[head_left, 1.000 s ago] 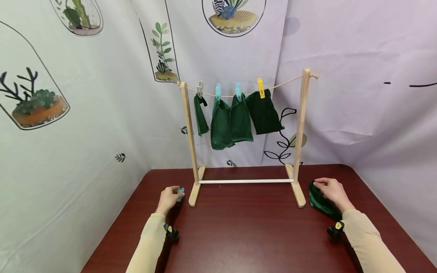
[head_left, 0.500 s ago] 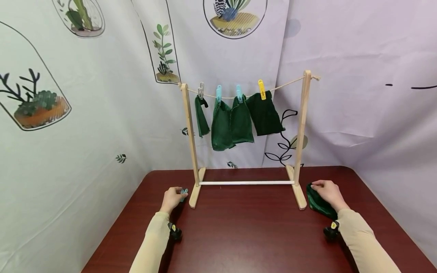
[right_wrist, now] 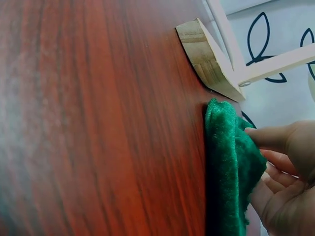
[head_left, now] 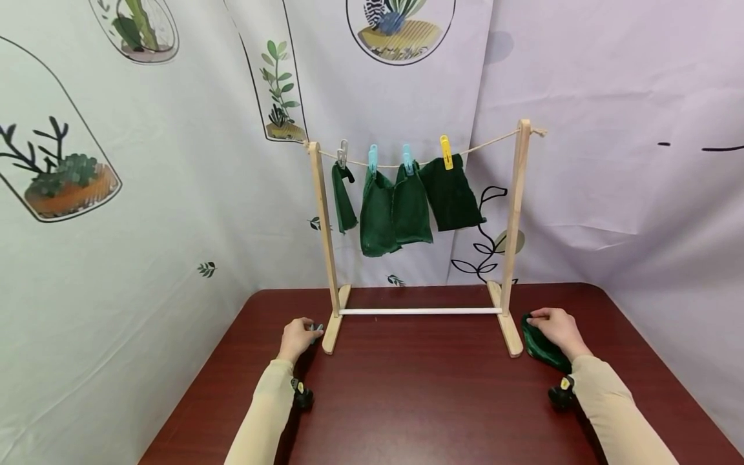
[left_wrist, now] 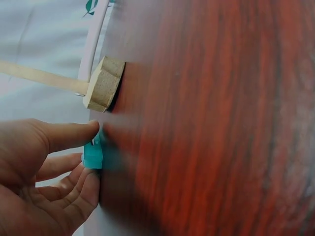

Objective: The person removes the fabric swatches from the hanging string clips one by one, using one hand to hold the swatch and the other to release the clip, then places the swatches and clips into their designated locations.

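Note:
In the head view my left hand (head_left: 296,338) is beside the left foot of a small wooden drying rack (head_left: 320,219). Its thumb and fingers pinch a light blue clothespin (left_wrist: 92,156), held close to the table in the left wrist view. On the other side, past the rack's right foot, my right hand (head_left: 559,330) pinches the upper edge of a dark green plush cloth (right_wrist: 222,167). The rest of that cloth lies bunched on the table beneath the hand.
Green cloth pieces (head_left: 379,216) hang from the rack's sagging string (head_left: 494,137), pinned by a grey clothespin (head_left: 342,154), two blue clothespins (head_left: 372,159) and a yellow one (head_left: 446,152). A white bar (head_left: 420,311) joins the feet. Behind the table (head_left: 418,394) hangs a printed backdrop (head_left: 174,161).
My left hand has shifted slightly right with the blue clothespin, nearer the rack's left foot. My right hand and the green cloth have shifted slightly left.

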{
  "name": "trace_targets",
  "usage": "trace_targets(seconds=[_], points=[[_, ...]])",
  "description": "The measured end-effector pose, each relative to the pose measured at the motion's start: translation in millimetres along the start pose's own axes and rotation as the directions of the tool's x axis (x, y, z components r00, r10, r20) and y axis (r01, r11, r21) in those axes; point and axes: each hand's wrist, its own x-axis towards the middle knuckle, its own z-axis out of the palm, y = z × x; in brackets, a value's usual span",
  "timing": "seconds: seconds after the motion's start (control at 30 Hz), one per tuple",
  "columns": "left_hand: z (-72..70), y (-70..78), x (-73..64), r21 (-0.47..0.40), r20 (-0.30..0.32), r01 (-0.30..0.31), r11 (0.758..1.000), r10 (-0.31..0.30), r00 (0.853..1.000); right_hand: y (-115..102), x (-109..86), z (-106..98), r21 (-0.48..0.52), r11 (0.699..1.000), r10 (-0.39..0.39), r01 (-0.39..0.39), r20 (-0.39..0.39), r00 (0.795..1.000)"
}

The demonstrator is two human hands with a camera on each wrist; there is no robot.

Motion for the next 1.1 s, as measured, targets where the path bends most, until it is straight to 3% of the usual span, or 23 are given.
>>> trace_targets(seconds=[0.63,1.1], points=[[2.7,-4.2,-3.4,-0.003,-0.024,0.010,1.000,-0.010,1.000,-3.5,-4.9,2.6,0.012,0.999,0.036,-0.037,0.024,0.999],[1.2,-5.9,-0.2,-0.030,-0.008,0.012,0.999,-0.012,1.000,-5.4,-4.4,1.7,0.014,0.999,0.045,-0.045,0.028,0.999]])
